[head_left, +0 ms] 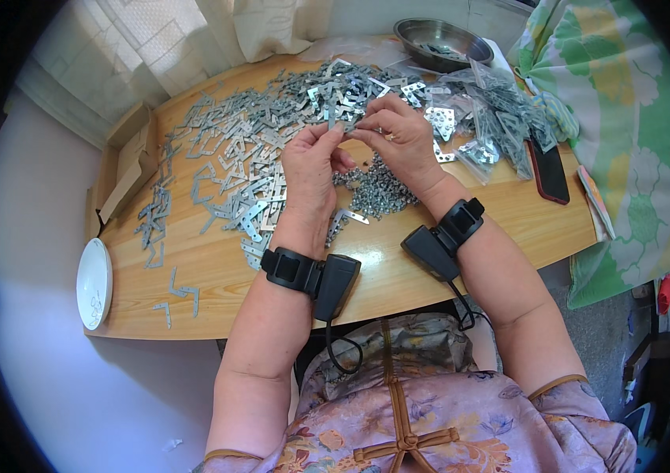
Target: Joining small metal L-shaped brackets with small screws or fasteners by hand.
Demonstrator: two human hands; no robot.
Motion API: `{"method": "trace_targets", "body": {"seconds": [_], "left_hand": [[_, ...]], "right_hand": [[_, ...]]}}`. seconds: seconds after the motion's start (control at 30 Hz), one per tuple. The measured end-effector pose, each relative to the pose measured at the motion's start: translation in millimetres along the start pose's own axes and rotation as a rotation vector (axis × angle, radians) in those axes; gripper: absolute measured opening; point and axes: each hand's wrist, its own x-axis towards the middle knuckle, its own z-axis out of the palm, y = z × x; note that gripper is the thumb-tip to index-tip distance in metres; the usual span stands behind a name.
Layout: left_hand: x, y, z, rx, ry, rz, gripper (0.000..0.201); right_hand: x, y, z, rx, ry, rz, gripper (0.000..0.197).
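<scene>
Flat silver metal bracket (332, 116), clamped in left hand (310, 162): hold steady by edges, just beside right hand (402, 138), pinched together; on what, cannot tell.

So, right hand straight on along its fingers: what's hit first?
The left hand, most likely: it sits just left of the right hand. Depth between them is unclear.

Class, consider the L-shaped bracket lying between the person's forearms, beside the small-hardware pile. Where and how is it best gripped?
Pinch the L-shaped bracket near the free end of its right-pointing arm, across the long edges, coming from the right. That thin arm reaches over bare tabletop, which should leave room, while the corner lies close to the small-hardware pile.
</scene>
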Motion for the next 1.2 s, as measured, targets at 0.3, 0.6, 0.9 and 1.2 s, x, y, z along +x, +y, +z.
{"method": "trace_targets", "body": {"seconds": [0.3,0.6,0.9,1.2], "left_hand": [[0.7,-1.4,-0.5,-0.016,0.021,-0.011,0.012],[1.4,-2.8,-0.5,-0.024,0.009,0.008,0.012],[3.9,-5.8,-1.7,-0.028,0.033,0.004,0.013],[6.6,-7.6,0.5,0.0,0.039,0.022,0.013]], "right_hand": [[-0.5,1.0,1.5,0.073,-0.025,0.09,0.01],[-0.5,3.4,2.2,0.135,-0.036,0.126,0.015],[0.0,2.2,2.4,0.074,-0.01,0.071,0.01],[3.5,2.9,-2.3,0.038,-0.04,-0.007,0.006]]}}
